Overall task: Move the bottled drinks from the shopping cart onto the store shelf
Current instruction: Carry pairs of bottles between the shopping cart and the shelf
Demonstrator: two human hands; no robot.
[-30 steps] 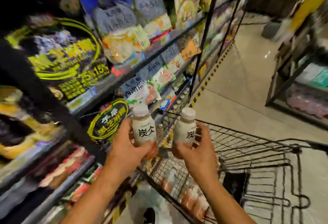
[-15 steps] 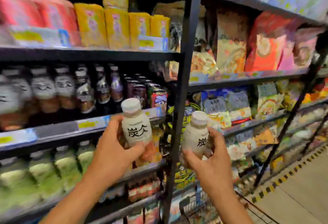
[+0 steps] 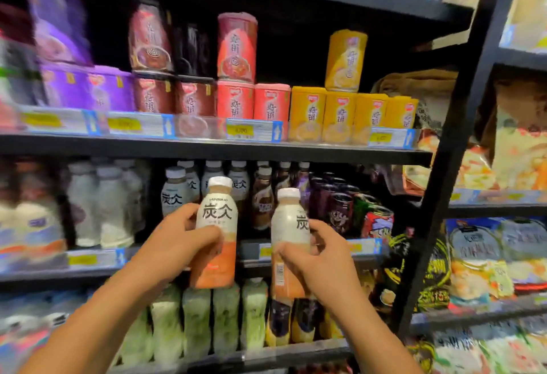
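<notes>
I hold two upright bottled drinks with white caps and white-and-orange labels in front of the drinks shelf (image 3: 296, 248). My left hand (image 3: 174, 243) grips the left bottle (image 3: 217, 225) around its middle. My right hand (image 3: 319, 258) grips the right bottle (image 3: 288, 225), which sits a little lower. Just behind them, on the middle shelf, stand several similar bottles (image 3: 177, 193) with black characters. The shopping cart is out of view.
Dark bottles and cans (image 3: 340, 208) fill the middle shelf to the right. Red and yellow canned goods (image 3: 340, 113) sit on the shelf above; green-labelled bottles (image 3: 195, 320) on the shelf below. A black upright post (image 3: 450, 148) divides this bay from snack bags at right.
My view has swung left and up from the cart to the drinks bay. Both hands have carried their bottles up and closer to the middle shelf; grips unchanged.
</notes>
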